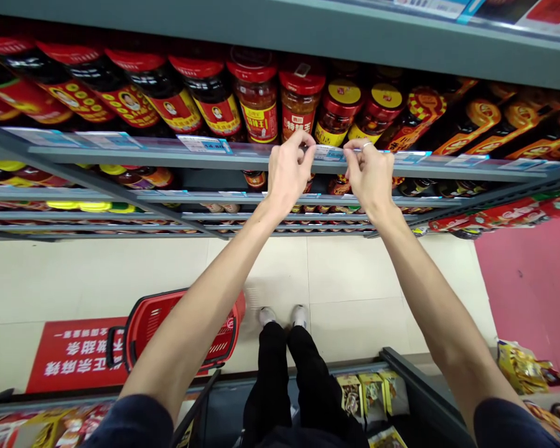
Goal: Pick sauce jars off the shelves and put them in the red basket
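A white and blue price tag (330, 154) sits at the clear strip along the shelf's front edge. My left hand (290, 167) pinches at the tag's left end, thumb against the curled fingers. At its right end my right hand (369, 174), with a ring on one finger, pinches in the same way. Just behind the hands stand a red-lidded jar (301, 99) with a red label and a jar with a yellow lid top (340, 109). Whether the tag is inside the strip or in front of it, I cannot tell.
More red-lidded sauce jars (214, 93) line the shelf to the left, dark bottles (480, 127) to the right. An upper shelf edge (280, 28) overhangs them. A red shopping basket (156, 311) stands on the floor left of my feet. Packaged goods (373, 398) are on a shelf behind me.
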A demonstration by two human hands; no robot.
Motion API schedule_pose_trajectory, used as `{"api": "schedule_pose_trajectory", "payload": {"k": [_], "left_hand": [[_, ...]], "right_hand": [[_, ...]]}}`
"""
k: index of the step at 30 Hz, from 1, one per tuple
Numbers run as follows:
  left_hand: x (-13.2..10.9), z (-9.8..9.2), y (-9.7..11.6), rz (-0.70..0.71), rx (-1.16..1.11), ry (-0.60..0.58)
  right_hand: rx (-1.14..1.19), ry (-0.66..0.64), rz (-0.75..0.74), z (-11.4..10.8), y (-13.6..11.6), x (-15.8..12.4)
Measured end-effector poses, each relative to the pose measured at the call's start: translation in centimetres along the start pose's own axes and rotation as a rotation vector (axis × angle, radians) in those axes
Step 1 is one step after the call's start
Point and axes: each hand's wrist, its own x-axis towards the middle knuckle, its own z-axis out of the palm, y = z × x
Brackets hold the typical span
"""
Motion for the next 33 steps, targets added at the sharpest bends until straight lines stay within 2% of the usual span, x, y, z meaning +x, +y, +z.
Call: {"api": "schedule_pose_trajectory", "payload": {"k": [9, 15, 28, 33], "left_hand": [[-0.2, -1.2, -0.1, 0.038, 0.048, -0.024], [-0.3, -2.6, 0.2, 0.039, 0.103, 0.047], [-0.8, -4.6, -2.1, 0.03, 0.101, 0.125], [-0.7, -5.1, -2.5, 0.026, 0.088, 0.093]], "right_hand": [[-0.001, 0.01, -0.036, 0.5, -0.1, 0.2], [-0.02, -0.004, -0.059, 0.9, -1.7, 0.3], [-0.004, -0.005, -0.028, 3.9, -3.5, 0.6], [-0.033, -0.003, -0.044, 4.1, -3.9, 0.8]]}}
